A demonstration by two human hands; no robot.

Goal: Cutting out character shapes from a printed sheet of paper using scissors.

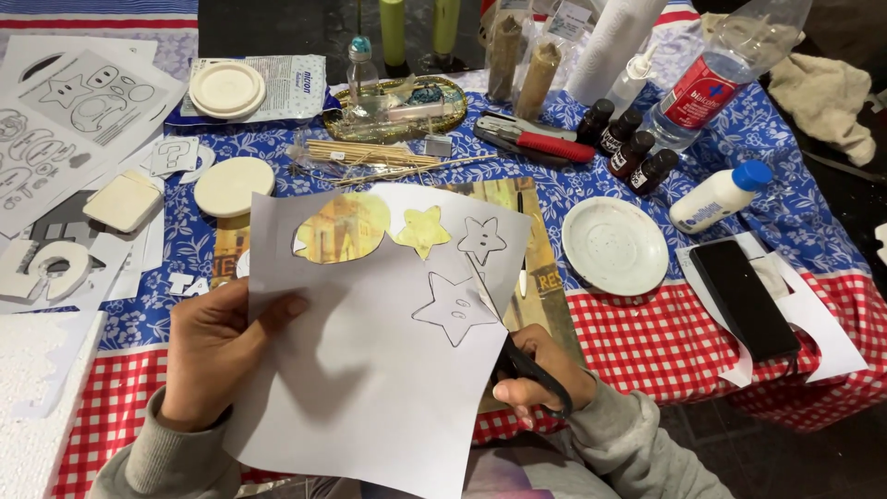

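Observation:
My left hand (217,346) grips the left edge of a white paper sheet (370,370) held above the table. The sheet bears a printed large star (453,308) and a small star (481,238), plus two holes where shapes were cut out, an oval (342,228) and a star (421,229). My right hand (540,374) holds black-handled scissors (513,346) at the sheet's right edge. Their blades run into the paper beside the large star.
A white saucer (614,245) sits to the right, with small dark bottles (633,148), a white glue bottle (721,196) and a black block (744,300). Skewers (388,155), a red-handled tool (536,140), round lids (231,185) and printed template sheets (65,120) lie behind and left.

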